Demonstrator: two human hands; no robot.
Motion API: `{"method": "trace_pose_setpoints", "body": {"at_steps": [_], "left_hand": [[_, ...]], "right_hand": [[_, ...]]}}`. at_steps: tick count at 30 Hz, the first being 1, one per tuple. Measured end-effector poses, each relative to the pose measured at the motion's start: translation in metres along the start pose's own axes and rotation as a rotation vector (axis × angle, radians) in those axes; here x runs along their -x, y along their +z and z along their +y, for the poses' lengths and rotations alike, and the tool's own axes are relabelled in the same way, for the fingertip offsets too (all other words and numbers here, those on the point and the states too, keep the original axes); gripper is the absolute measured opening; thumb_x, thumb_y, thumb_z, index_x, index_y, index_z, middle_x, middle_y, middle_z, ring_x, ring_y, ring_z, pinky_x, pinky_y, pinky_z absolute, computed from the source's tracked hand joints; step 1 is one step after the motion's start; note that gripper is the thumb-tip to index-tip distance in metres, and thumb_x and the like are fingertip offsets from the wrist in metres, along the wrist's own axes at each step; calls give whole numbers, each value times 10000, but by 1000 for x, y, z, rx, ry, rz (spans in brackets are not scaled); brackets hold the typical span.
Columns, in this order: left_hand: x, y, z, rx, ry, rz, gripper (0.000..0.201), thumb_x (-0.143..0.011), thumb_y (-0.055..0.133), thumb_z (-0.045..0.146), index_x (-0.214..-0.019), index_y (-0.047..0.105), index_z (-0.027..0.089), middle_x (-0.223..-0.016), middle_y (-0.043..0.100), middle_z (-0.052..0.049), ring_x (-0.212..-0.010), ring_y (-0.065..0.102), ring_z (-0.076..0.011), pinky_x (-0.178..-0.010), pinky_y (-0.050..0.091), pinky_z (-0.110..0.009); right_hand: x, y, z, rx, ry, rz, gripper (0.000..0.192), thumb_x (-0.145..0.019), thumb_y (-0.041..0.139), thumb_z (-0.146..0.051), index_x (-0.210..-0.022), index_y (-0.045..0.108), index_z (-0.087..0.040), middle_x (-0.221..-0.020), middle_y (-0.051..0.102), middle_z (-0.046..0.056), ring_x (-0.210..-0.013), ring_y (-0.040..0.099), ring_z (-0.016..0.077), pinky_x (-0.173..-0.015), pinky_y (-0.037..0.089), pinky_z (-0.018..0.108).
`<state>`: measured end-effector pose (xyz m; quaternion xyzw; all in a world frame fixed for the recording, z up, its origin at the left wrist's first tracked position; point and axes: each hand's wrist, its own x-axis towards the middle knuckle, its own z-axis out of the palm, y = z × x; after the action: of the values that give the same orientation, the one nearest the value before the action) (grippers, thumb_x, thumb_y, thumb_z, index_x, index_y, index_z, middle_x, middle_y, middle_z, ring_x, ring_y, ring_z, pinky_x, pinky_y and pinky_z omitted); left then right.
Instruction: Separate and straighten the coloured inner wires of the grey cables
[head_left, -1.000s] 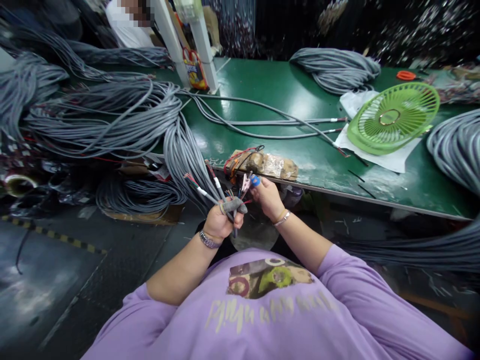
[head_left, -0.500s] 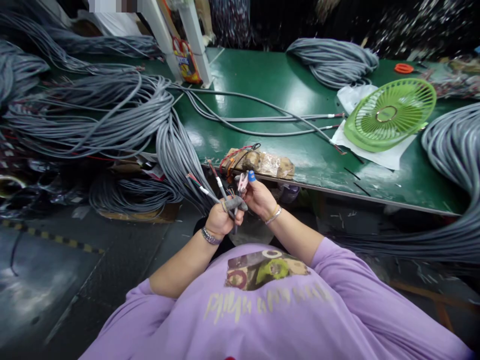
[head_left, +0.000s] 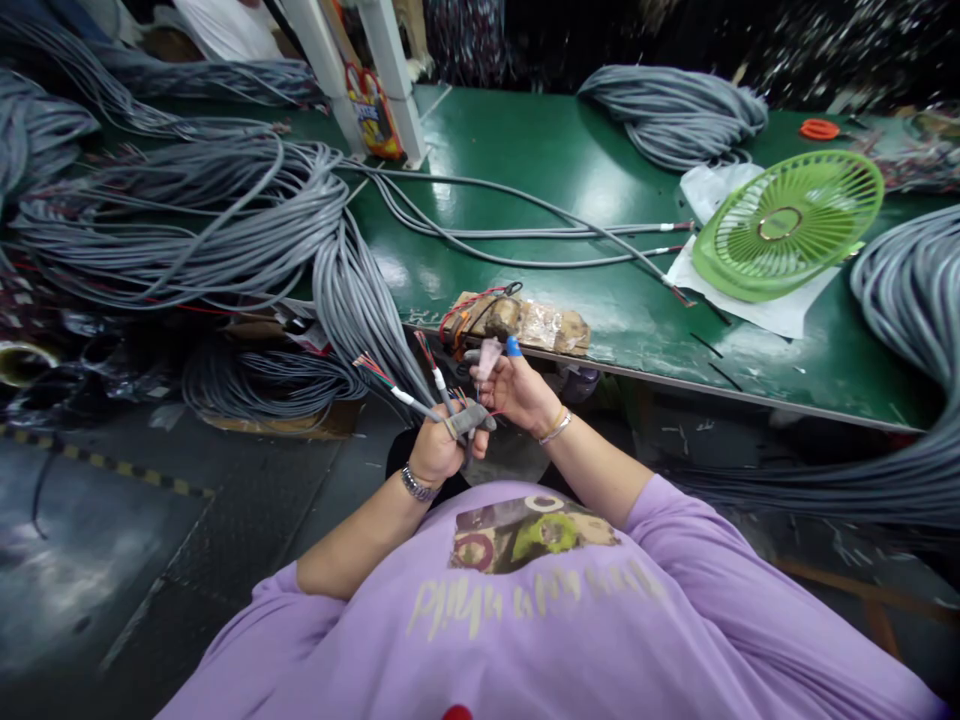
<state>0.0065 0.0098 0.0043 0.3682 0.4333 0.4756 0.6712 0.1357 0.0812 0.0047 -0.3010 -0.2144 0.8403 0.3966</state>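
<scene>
My left hand (head_left: 439,448), with a watch on the wrist and grey finger covers, grips the stripped ends of several grey cables (head_left: 367,310) that hang down from the green bench (head_left: 570,190). Coloured inner wires (head_left: 375,368) fan out above the fist. My right hand (head_left: 517,392), with a blue cap on one fingertip and a bracelet on the wrist, pinches a small pink clip-like tool (head_left: 487,356) at the wire tips. Both hands are close together in front of the bench edge, just below a taped brown block (head_left: 540,325).
Big heaps of grey cable (head_left: 187,215) cover the left of the bench; another coil (head_left: 675,115) lies at the back and more cable (head_left: 911,290) at the right. A green fan grille (head_left: 787,225) lies on white paper. White posts (head_left: 390,70) stand behind. Another person's white shirt (head_left: 225,25) shows top left.
The view has shifted slightly. My hands have stayed together at the wire ends; the right hand has moved a little up over the tips while the left keeps its grip.
</scene>
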Motion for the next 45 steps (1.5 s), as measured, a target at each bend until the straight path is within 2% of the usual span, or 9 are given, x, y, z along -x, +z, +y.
{"method": "trace_pose_setpoints", "body": {"at_steps": [4,7,17,24,29,45], "left_hand": [[-1,4,4,25,16,20,354,-650,728,467,-648,670,118,-431,566,-19,-333,479,-100,-341,368,-214],[-5,6,8,51,16,32,326,-665,723,438,-641,661,119,-427,561,-12,-328,472,-93,-338,360,-206],[-9,9,9,54,15,56,335,-669,722,445,-640,641,121,-416,551,-3,-320,463,-84,-338,357,-199],[-10,9,8,83,4,68,318,-642,738,428,-634,636,126,-414,559,-3,-319,462,-89,-331,352,-200],[-10,9,4,85,-7,79,304,-654,730,414,-633,631,128,-422,569,-3,-322,464,-89,-335,361,-201],[-11,5,-1,79,13,91,291,-686,727,396,-658,644,119,-440,573,2,-332,474,-80,-340,368,-185]], "right_hand": [[-1,-1,1,31,-105,32,402,-783,645,-560,-824,617,-161,-655,588,-14,-544,467,76,-496,397,185],[-2,-5,3,49,-170,54,407,-731,704,-539,-832,603,-158,-666,596,-18,-534,466,66,-478,382,180],[-1,-2,5,114,-199,30,443,-707,707,-571,-805,622,-147,-627,541,-31,-527,427,64,-464,365,188],[-6,-2,8,14,-153,16,449,-702,719,-583,-804,641,-153,-656,560,-16,-538,440,72,-475,377,198],[-8,5,8,7,-182,76,447,-715,704,-595,-731,615,-157,-601,528,-24,-517,411,74,-481,356,212],[-9,4,9,-63,-200,56,394,-738,725,-518,-748,645,-132,-569,541,-26,-509,421,64,-469,340,192]]}}
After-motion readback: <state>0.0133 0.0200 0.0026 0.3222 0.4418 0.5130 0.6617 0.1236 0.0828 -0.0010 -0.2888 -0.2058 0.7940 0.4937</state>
